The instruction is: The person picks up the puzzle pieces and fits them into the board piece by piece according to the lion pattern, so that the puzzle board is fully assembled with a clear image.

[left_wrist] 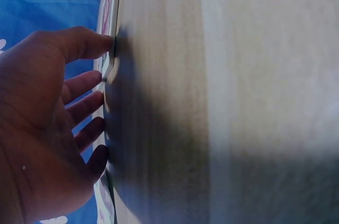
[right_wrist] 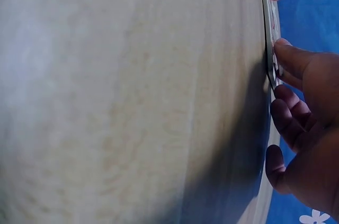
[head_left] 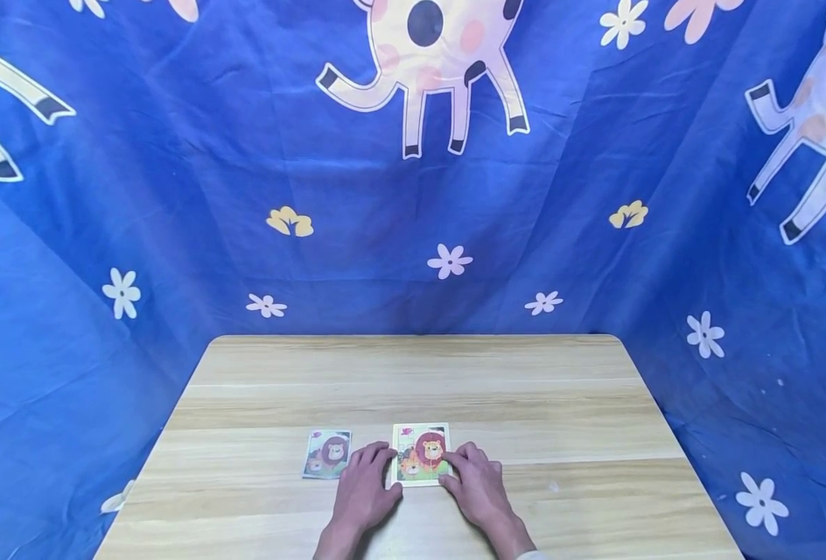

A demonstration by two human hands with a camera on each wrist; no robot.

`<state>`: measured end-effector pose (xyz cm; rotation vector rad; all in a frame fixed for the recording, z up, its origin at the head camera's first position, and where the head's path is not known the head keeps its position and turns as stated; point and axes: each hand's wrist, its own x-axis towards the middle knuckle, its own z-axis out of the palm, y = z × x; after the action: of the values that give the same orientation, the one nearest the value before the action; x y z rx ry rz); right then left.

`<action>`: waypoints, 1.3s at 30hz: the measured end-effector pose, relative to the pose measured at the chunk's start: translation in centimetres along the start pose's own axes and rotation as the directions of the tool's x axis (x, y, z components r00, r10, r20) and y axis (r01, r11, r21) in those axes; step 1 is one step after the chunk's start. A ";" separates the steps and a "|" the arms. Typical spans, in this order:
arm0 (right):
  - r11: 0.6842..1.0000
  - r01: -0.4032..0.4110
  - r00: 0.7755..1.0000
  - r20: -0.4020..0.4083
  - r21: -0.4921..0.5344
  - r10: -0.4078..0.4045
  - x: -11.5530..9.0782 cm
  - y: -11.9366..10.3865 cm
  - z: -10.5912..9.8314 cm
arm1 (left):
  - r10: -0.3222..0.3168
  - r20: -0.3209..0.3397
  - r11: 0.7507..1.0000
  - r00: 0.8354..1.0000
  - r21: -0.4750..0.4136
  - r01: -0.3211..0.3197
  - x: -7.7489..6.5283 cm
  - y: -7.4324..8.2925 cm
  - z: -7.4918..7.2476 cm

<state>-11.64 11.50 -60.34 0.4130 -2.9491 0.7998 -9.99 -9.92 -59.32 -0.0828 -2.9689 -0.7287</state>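
A lion jigsaw puzzle [head_left: 421, 467] in a pale frame lies flat on the table between the two hands. The left hand [head_left: 365, 488] rests at its left side, index fingertip at the left edge and thumb at the lower left corner. On the other side, the right hand [head_left: 481, 488] touches the puzzle, its index finger reaching over the right edge and its thumb by the lower right corner. Low in the left wrist view, the left hand [left_wrist: 47, 123] has its fingertips on the table. In the right wrist view, the right hand [right_wrist: 312, 123] has its thumb against the board's edge.
A smaller picture card [head_left: 326, 454] with a matching lion lies just left of the left hand, partly behind its fingers. The wooden table [head_left: 413, 373] has rounded far corners. Blue cloth [head_left: 357, 264] printed with cows and flowers hangs around it on three sides.
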 end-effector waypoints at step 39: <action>0.997 -0.077 0.995 -0.054 0.018 0.078 0.9 0.3 -0.5 | -0.032 0.051 0.992 0.998 -0.120 0.038 0.6 -0.8 -0.6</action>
<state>-12.55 11.78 -59.96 0.2743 -2.9260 0.8287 -10.61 -10.86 -59.06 -0.0565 -2.9768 -0.9241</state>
